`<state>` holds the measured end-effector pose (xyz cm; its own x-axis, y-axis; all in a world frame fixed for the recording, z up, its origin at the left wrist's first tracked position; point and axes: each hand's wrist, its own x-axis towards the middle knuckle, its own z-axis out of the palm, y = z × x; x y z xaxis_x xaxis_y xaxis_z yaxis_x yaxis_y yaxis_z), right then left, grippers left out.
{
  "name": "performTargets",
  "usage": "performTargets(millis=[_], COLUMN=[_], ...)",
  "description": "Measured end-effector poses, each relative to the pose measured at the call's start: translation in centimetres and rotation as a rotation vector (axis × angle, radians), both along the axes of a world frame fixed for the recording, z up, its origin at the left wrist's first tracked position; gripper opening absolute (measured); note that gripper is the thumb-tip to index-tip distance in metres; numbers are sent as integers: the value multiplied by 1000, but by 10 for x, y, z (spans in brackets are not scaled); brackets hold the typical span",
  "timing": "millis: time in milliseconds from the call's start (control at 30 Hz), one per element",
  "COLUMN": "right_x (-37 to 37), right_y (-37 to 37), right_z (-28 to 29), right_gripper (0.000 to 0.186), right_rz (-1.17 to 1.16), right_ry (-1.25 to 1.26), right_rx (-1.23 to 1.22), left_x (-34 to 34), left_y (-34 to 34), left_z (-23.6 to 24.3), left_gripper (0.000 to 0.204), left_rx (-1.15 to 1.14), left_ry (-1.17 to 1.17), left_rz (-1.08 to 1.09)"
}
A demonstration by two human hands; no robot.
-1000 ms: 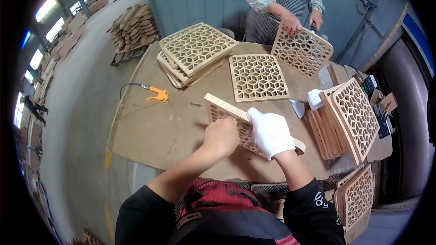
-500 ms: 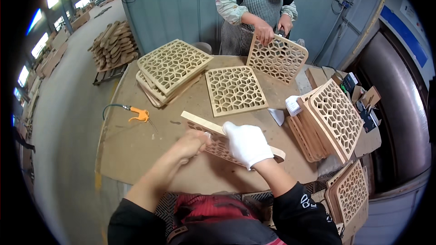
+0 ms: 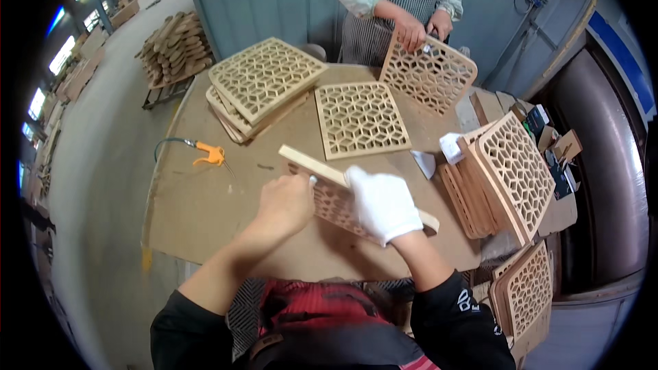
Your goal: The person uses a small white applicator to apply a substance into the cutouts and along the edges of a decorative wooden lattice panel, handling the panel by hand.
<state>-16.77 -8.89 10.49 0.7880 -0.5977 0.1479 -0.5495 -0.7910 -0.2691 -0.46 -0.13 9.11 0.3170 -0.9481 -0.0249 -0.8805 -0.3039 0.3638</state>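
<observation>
My left hand (image 3: 283,202), bare, is closed at the pierced face of a tilted wooden lattice panel (image 3: 325,203), with a tiny white piece at its fingertips, too small to name. My right hand (image 3: 384,205), in a white glove, grips that panel by its top edge. Behind it another lattice panel (image 3: 362,122) lies flat. A stack of panels (image 3: 267,75) sits at the back left; a leaning stack (image 3: 514,171) stands at the right. An orange air blow gun (image 3: 209,152) with a hose rests on the left.
Across the worktable (image 3: 185,219) a co-worker (image 3: 387,34) holds an upright panel (image 3: 428,72) with both hands. Small boxes (image 3: 558,151) are on the right edge, more panels (image 3: 524,288) below. Stacked wood pieces (image 3: 171,51) on a pallet stand beside the aisle (image 3: 103,164).
My left hand has shifted along the pierced face, down and left, then slightly up, still closed. My right hand still grips the panel. The whole view has shifted as my head moved.
</observation>
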Motion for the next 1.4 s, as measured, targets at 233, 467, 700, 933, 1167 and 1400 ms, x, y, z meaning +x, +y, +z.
performTargets(millis=[233, 467, 700, 933, 1167, 1400], right_x=[1, -3, -7, -5, -4, -6], right_y=[-1, -2, 5, -1, 2, 2], right_z=[-1, 5, 7, 7, 6, 1], right_gripper=[10, 13, 8, 12, 10, 11], right_rz=[-13, -29, -34, -45, -43, -25], right_ry=[6, -88, 22, 21, 66, 114], right_rx=[61, 69, 52, 76, 34, 22], left_x=[1, -23, 16, -35, -16, -12], left_y=[5, 0, -4, -9, -3, 22], left_z=[-38, -29, -18, -16, -11, -20], left_gripper=[24, 26, 23, 27, 18, 25], left_rx=[-72, -158, 38, -60, -115, -56], left_ry=[396, -244, 615, 106, -15, 370], left_rz=[21, 1, 30, 91, 37, -109])
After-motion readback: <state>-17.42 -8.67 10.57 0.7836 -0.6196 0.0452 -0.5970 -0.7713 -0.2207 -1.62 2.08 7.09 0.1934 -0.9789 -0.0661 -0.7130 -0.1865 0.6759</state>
